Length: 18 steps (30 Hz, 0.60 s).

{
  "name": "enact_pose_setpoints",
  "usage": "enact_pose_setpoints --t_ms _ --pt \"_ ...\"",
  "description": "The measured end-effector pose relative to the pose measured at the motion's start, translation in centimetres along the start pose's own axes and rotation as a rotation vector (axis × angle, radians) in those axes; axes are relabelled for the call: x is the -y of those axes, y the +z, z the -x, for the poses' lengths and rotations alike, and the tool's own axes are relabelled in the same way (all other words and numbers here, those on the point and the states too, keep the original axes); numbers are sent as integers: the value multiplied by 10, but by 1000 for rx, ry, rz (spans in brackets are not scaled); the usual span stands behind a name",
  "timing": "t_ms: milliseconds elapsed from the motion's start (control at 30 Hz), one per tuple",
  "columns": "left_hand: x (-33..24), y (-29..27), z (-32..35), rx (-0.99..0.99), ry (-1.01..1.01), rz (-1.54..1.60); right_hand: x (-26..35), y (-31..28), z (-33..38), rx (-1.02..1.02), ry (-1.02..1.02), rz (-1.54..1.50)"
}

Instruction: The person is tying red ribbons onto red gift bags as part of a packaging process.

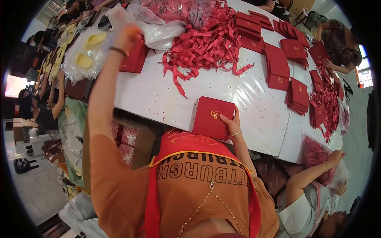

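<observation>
At the near table edge, my right hand (232, 122) grips a stack of flat red folded paper bags (204, 119), thumb on the front face. A gold emblem marks the top one. My left hand (126, 39) is stretched far to the left, smeared by motion, so its fingers are unclear. Something orange shows at its fingertips; whether it is held I cannot tell. Just beside and below that hand stands another pile of red bags (133, 59). To the right of it, a big heap of red ribbons (206, 45) lies tangled on the white table (158, 93).
More red bag stacks (276, 65) line the table's right side. A clear plastic bag (162, 33) lies at the back, and wrapped yellow clogs (84, 60) are at the left. Co-workers sit around; one at the right handles a red bag (318, 54). A cardboard box (141, 146) stands below the edge.
</observation>
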<state>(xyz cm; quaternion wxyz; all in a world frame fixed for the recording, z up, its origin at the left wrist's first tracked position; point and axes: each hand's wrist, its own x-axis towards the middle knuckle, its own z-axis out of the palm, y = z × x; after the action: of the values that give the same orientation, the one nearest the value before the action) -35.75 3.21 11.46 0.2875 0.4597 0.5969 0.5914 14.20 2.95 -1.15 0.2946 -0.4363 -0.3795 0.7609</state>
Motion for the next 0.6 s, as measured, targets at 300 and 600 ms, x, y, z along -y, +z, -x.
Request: enact_pose_setpoints --t_ms 300,600 --pt "25 -1 -8 -342 -286 461 -1 -2 -7 -10 -11 -15" --pt "77 253 2 -5 -37 -846 -5 -4 -12 -28 -40 -9"
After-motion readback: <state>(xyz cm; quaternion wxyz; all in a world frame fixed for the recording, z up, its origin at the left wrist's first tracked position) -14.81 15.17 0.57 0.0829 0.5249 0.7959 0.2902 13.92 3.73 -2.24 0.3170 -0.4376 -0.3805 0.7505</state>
